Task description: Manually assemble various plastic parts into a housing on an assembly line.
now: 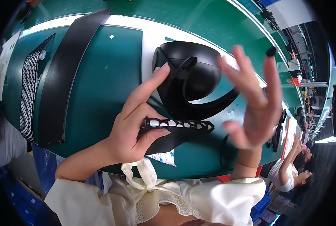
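Observation:
My left hand (132,132) pinches a narrow black strip with white oval patches (179,124) between thumb and bent fingers. Its raised index finger touches the side of a glossy black rounded housing (202,56), which has a curved black band (202,111) sweeping round its near side. My right hand (256,101) hovers at the housing's right with the fingers spread. A small black oval piece (270,51) sits on one of its fingertips. Below the strip lies a dark flat piece, partly covered by the left hand, and a white printed paper (165,158).
To the left on the green table (104,79) are a long black sheet (64,83) and a black strip dotted with white ovals (28,94). A tiny white scrap (111,37) lies farther back. Another person's sleeve (7,145) shows at far left; people (288,173) sit at right.

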Motion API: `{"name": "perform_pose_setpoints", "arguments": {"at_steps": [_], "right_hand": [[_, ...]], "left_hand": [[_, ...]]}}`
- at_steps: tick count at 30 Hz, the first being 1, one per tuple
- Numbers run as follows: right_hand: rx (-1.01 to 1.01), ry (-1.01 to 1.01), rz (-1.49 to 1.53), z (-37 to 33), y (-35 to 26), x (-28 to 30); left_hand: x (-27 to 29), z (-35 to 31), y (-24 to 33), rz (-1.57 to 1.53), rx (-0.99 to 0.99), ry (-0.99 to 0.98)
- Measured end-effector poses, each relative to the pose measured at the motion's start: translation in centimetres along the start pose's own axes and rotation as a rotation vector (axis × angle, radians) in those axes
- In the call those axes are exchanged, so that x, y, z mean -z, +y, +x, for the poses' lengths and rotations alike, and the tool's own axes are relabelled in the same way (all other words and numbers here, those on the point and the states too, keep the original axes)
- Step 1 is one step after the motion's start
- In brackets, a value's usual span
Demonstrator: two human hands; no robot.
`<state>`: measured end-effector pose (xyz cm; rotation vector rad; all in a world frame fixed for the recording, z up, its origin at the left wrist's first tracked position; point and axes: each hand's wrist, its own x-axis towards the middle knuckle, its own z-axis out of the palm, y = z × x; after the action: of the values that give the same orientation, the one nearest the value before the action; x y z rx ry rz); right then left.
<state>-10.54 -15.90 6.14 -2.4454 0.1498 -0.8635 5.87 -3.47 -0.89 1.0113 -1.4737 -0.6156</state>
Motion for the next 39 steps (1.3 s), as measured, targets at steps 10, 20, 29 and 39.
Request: {"name": "perform_pose_setpoints", "arguments": {"at_steps": [10,20,29,39], "right_hand": [[-0.487,0.278,0.147,-3.8,1.8,2.0],[-0.441,0.193,-0.006,-3.7,1.6,3.0],[-0.409,0.365,-0.054,-3.9,2.0,1.6],[-0.595,0.067,0.73,-3.9,4.5,2.3]], "left_hand": [[-0.5,-0.2,-0.9,0.009,0.027,0.025],[-0.7,-0.5,0.0,0.107,0.109,0.053],[-0.5,-0.6,-0.1,0.127,0.107,0.06],[-0.8,-0.4,-0.4,0.054,0.048,0.077]]}}
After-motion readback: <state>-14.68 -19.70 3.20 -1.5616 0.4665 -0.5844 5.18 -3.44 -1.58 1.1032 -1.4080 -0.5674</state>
